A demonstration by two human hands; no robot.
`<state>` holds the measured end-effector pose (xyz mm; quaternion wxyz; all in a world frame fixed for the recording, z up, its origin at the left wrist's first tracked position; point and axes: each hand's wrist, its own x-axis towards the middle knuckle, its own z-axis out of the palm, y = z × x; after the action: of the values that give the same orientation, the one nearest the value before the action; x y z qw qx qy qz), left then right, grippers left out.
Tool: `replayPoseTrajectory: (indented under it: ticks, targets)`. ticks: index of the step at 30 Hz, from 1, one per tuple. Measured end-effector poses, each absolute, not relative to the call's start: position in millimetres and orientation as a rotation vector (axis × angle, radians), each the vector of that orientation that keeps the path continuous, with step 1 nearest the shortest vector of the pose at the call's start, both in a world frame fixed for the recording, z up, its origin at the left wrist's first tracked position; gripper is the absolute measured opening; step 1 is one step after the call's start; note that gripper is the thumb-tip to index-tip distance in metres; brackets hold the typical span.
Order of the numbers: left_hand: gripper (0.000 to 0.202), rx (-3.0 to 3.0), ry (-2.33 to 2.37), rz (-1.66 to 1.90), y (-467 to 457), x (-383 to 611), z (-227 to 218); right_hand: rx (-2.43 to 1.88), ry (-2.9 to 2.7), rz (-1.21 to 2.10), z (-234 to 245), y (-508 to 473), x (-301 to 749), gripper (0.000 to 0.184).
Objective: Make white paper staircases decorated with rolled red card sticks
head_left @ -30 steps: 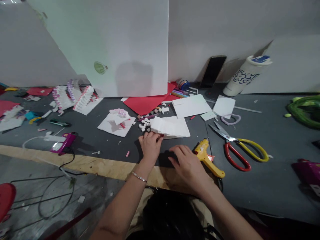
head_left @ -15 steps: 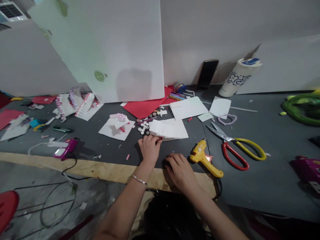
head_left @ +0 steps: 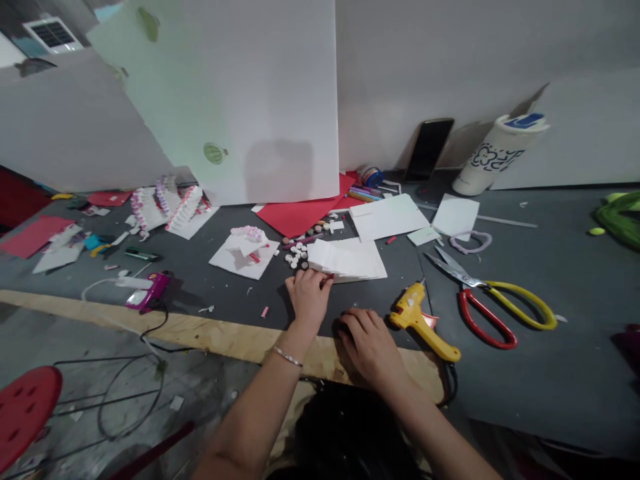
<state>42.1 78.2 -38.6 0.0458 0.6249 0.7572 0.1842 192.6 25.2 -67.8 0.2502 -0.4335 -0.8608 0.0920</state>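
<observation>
My left hand is at the front left edge of a stack of white stepped pieces lying on a white sheet. Its fingers are bent and drawn together, with a speck of red beside the thumb; what they pinch is hidden. My right hand lies palm down at the table's front edge, fingers loosely bent and holding nothing. Small white round pieces lie just beyond my left fingers. A yellow glue gun lies right of my right hand, and large scissors lie open farther right.
A small white model with pink trim stands on a sheet to the left. Tall white boards rise behind. A phone and tumbler lean at the back. A purple device with cords sits left, near a red stool.
The whole view has shifted, so the table's things appear farther right. My two hands keep nearly the same places relative to the white pieces and the glue gun.
</observation>
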Motion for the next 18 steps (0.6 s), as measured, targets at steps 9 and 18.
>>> replayPoseTrajectory:
  ticks: [9,18]
  targets:
    - [0.01,1.911,2.331,0.566,78.7,43.2,-39.6,-1.177,-2.326,0.267,-71.7,25.4,192.8,0.016]
    - [0.011,1.924,2.308,0.606,79.6,42.1,-42.4,-1.17,-2.324,0.261,-70.9,25.0,193.0,0.017]
